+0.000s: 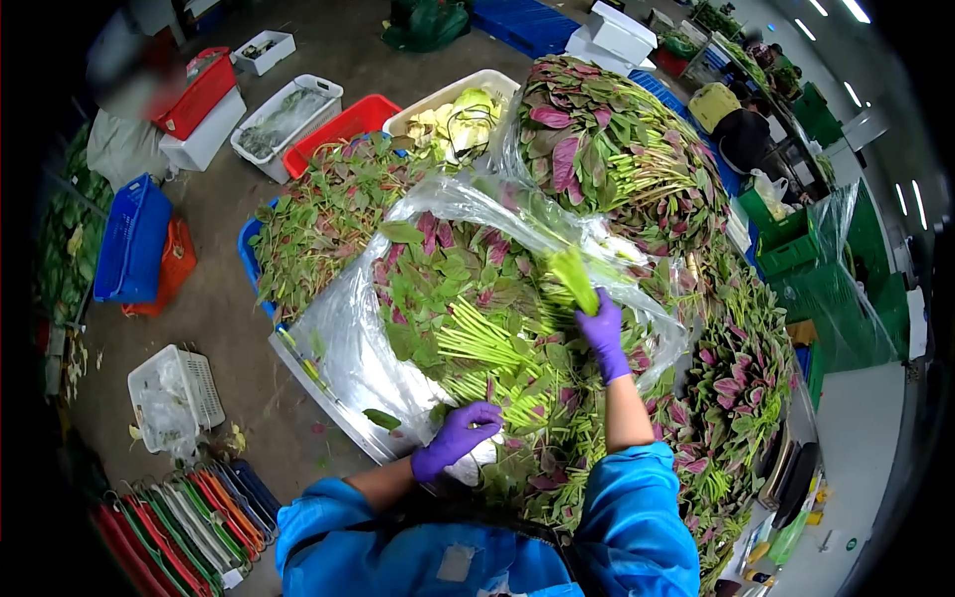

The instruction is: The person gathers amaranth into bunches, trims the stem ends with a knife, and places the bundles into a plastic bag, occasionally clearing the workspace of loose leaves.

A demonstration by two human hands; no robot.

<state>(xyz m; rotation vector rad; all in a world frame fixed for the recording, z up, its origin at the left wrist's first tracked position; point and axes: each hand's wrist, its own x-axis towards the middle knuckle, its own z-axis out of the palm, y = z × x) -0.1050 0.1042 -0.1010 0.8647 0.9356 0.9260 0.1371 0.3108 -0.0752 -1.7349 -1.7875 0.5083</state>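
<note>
In the head view my right hand, in a purple glove, is closed around the stem end of a bunch of leafy greens, which is smeared by motion. My left hand, also gloved in purple, hovers at the near-left edge of the pile, its fingers partly curled and nothing visible in them. Between the hands lie green stems of purple-and-green amaranth. This heap rests in an opened clear plastic bag. Loose leaves cover the part below my right hand.
Large amaranth heaps stand behind and to the right. A blue crate of greens is at the left, with a red crate and a cabbage crate beyond. A white basket sits on the floor.
</note>
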